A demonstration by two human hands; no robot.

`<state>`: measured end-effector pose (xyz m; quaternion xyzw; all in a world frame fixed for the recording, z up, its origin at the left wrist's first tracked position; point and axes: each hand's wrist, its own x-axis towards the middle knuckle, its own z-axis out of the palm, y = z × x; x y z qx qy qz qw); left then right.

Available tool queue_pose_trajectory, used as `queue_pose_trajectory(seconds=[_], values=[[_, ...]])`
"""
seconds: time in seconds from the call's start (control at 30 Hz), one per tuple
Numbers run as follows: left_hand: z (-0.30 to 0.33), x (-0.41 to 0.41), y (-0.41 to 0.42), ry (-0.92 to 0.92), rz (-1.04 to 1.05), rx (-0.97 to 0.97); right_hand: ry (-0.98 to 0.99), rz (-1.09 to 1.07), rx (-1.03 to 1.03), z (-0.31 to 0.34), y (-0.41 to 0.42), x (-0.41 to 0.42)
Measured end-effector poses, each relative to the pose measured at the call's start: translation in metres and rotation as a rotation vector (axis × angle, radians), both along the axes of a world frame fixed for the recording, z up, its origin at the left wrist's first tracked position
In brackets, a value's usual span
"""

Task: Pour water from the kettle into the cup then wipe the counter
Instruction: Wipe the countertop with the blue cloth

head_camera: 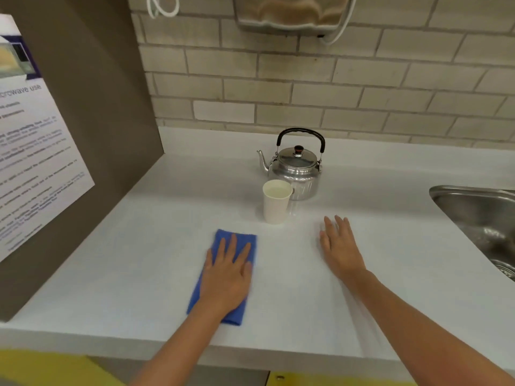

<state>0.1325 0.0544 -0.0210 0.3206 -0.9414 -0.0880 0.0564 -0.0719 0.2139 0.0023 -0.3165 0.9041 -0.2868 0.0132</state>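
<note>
The left hand (227, 277) lies flat, fingers spread, pressed on a folded blue cloth (223, 274) on the white counter (139, 274). The right hand (338, 246) rests open and empty, palm down on the counter, well apart from the cloth. Beyond and between the hands stands the paper cup (276, 201), just in front of the metal kettle (296, 165), its spout toward the left-hand side.
</note>
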Motion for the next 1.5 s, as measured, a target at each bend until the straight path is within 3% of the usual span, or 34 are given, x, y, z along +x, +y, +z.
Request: queue_pose_trajectory(seconds=[0.13,0.27,0.43,0.53,0.73,0.87,1.1,1.3,1.5], values=[[0.011,0.041,-0.051,0.000,0.289,0.022,-0.039,0.006,-0.034,0.005,0.018,0.004],[0.015,-0.009,-0.002,0.013,0.384,0.056,-0.013,-0.049,-0.037,0.014,0.041,-0.007],[0.018,-0.095,0.148,0.027,0.100,0.064,-0.071,-0.066,0.019,0.013,0.071,-0.023],[0.011,-0.094,0.164,-0.002,-0.029,0.073,-0.039,-0.005,0.101,0.013,0.085,-0.041],[0.011,-0.035,0.087,0.057,0.428,0.062,0.005,0.044,0.178,0.022,0.098,-0.086],[0.016,-0.068,0.099,0.023,0.567,0.060,0.060,0.105,0.223,0.020,0.094,-0.106],[0.013,-0.166,0.193,0.010,0.236,0.055,0.096,0.225,0.211,0.006,0.096,-0.132],[0.005,-0.159,0.167,0.018,0.365,-0.006,0.108,0.194,0.129,0.007,0.092,-0.154],[0.021,-0.300,0.145,0.014,0.324,0.074,-0.133,0.159,-0.118,0.003,0.107,-0.169]])
